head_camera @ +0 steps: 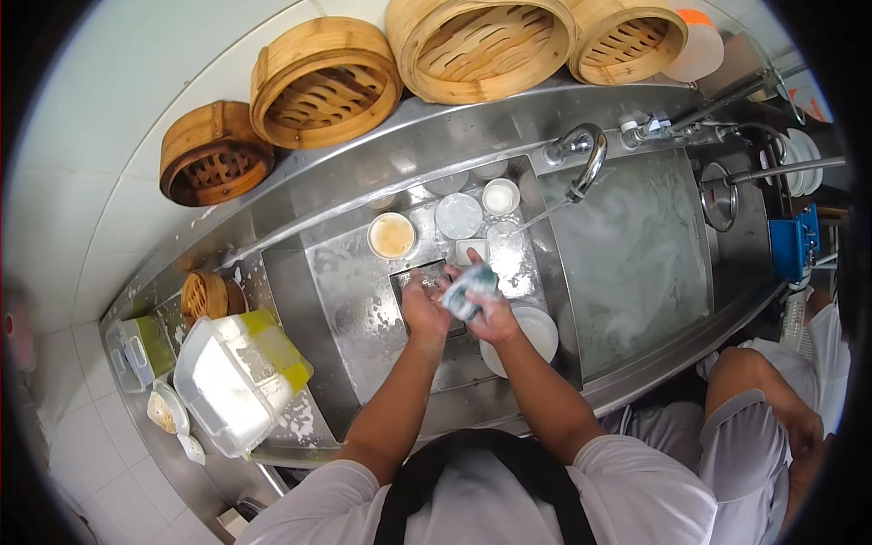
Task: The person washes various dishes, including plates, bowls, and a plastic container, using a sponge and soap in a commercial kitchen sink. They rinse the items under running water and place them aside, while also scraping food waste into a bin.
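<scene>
In the left basin of a stainless steel sink [347, 320], my right hand [496, 315] grips a blurred green-and-white scrubbing pad or cloth [471, 289]. Just to its left is my left hand [424, 308], palm turned up and fingers apart, with nothing plainly in it. Below both hands lies a square perforated drain cover [402, 289]. Beyond them stand a round bowl of cloudy tan liquid [391, 236], a round whitish dish [458, 216], a small white bowl [501, 197] and a small square dish [466, 252]. A white plate [538, 337] rests partly behind my right forearm.
A curved faucet [591, 163] runs water into the left basin. Cloudy water fills the right basin [633, 266]. Several bamboo steamers [327, 85] line the back ledge. A sudsy plastic tub [231, 381] stands at left. Another person's arm [756, 381] is close on the right.
</scene>
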{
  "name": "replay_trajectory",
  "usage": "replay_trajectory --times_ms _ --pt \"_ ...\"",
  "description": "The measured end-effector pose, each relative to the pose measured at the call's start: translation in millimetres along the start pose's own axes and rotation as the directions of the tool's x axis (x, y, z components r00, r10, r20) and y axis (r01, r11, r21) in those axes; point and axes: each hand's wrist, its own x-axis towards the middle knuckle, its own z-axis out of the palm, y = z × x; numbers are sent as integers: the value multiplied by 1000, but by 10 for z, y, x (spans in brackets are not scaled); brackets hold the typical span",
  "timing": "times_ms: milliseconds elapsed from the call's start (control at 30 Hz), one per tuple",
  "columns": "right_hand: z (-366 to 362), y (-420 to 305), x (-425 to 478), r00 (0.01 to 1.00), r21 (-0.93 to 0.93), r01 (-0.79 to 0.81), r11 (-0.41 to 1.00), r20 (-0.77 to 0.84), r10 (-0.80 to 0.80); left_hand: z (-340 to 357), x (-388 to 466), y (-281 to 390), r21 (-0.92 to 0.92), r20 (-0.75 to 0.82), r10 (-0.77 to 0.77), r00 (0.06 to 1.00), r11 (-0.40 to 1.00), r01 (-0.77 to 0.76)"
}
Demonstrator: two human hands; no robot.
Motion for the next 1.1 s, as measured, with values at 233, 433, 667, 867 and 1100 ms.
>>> replay_trajectory --times_ms 233,433,667,867,1100 --pt "-94 106 -104 968 -586 145 797 -81 -236 -511 -403 183 681 456 -190 869 704 -203" --pt "155 334 -265 996 -969 85 232 89 5 -921 -842 747 649 711 -220 668 -162 -743" --pt "1052 1048 -569 901 -873 392 -289 428 -70 -1278 -979 1464 731 318 -521 792 667 145" --pt "1276 1823 -443 863 -357 175 918 -393 -317 -1432 -1033 1497 564 314 46 948 795 -225" --pt "672 1459 -718 882 -310 -298 903 -451 136 -1781 -475 1013 818 574 -267 774 240 -523"
